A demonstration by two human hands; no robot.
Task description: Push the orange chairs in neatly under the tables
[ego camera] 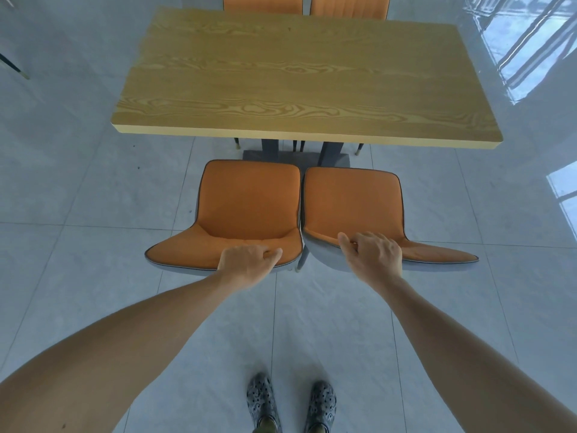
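nearest me, at six o'clock, i am seeing my two patterned shoes (292,401) standing on the glossy grey tile floor (78,276), and both bare arms are reaching forward from there.

my left hand (248,265) is gripping the top edge of the left orange chair (246,210), fingers curled over the backrest rim and thumb lying along its front. my right hand (373,256) is doing the same on the right orange chair (352,207), fingers hooked over the rim and thumb stretched toward eleven o'clock. neither hand is carrying anything else.

i am judging these chairs to be fairly light, with a soft padded skin over a stiff shell; on a floor this shiny the legs should be sliding easily, so the top of each backrest looks like the right place for steering.

the two seats are sitting side by side, almost touching, just short of the near edge of the wooden table (296,73) at twelve o'clock, not yet under it. beyond the table's far edge, two more orange chair backs (262,3) are showing.
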